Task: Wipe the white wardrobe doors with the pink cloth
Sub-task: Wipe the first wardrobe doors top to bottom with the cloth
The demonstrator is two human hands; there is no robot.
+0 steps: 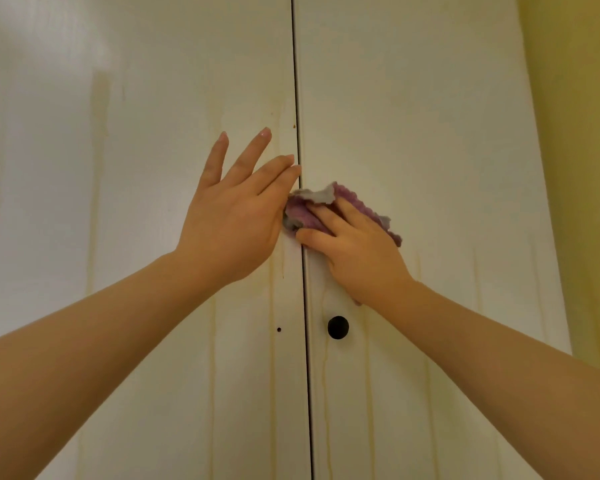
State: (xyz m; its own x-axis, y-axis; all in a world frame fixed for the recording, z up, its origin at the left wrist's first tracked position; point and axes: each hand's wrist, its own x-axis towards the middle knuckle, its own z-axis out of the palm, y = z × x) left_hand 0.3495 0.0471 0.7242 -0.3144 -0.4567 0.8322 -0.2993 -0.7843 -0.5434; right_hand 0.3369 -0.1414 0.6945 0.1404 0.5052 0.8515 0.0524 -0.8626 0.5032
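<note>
Two hands are raised against the white wardrobe doors [430, 133], close together on either side of the dark seam [296, 81] where the doors meet. The pink cloth [303, 212] lies bunched on the right door just beside that seam, above the dark round hole [337, 327], with a grey edge folded over at its top.

The right hand [357, 251] lies on the cloth with its fingers laid across it, pressing it to the panel and not curled round it, as far as can be seen. Its thumb reaches out to the seam below the cloth. The left hand [229, 216] holds nothing. Its fingers are straight and spread, and the fingertips nearest the seam rest at the edge of the left door, just beside the cloth's left end.

The cloth looks soft, light and limp, with a ribbed pile. It should fold and creep under the palm and would slip down the upright door if the pressure eased. A flat palm over its middle, with loose corners tucked under the fingers, seems the best hold. Faint yellowish streaks [99, 133] run down both doors, so much of the wiping appears left to do. A yellow wall [579, 133] stands to the right.
</note>
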